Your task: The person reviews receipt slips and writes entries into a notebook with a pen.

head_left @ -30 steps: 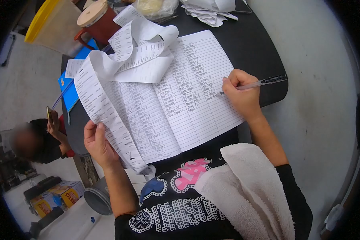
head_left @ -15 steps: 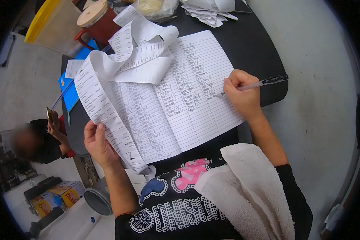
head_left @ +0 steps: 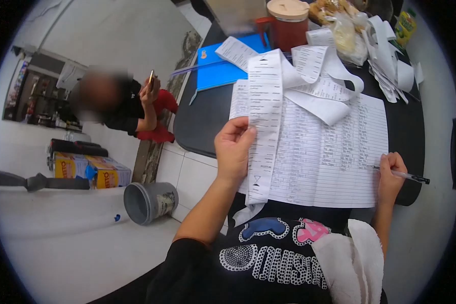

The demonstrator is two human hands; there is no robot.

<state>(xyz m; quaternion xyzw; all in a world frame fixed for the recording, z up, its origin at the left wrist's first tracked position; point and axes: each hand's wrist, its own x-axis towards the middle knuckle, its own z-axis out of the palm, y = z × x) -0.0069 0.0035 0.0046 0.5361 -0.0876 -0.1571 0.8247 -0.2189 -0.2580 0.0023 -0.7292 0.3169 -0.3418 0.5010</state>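
My left hand (head_left: 234,149) pinches the edge of a long printed receipt strip (head_left: 265,114) between thumb and fingers. The strip lies over the left page, its upper part curling in loops across the top of an open lined notebook (head_left: 339,190). Handwritten columns fill much of both pages. At the right page's edge, my right hand (head_left: 391,177) is closed around a clear pen (head_left: 414,178) with a dark end. Its tip points left, close to the written lines; whether it touches the paper I cannot tell.
On the black table (head_left: 200,129) are a blue folder (head_left: 220,73), a lidded red mug (head_left: 290,33), a plastic bag (head_left: 350,43) and piled receipts (head_left: 385,66). A grey bucket (head_left: 139,202) stands on the floor. At left, a person (head_left: 124,109) holds a phone (head_left: 151,78).
The view has swung left, so the table and notebook appear farther right. My left hand still grips the strip, which now stands straighter in view. The pen stays in my right hand.
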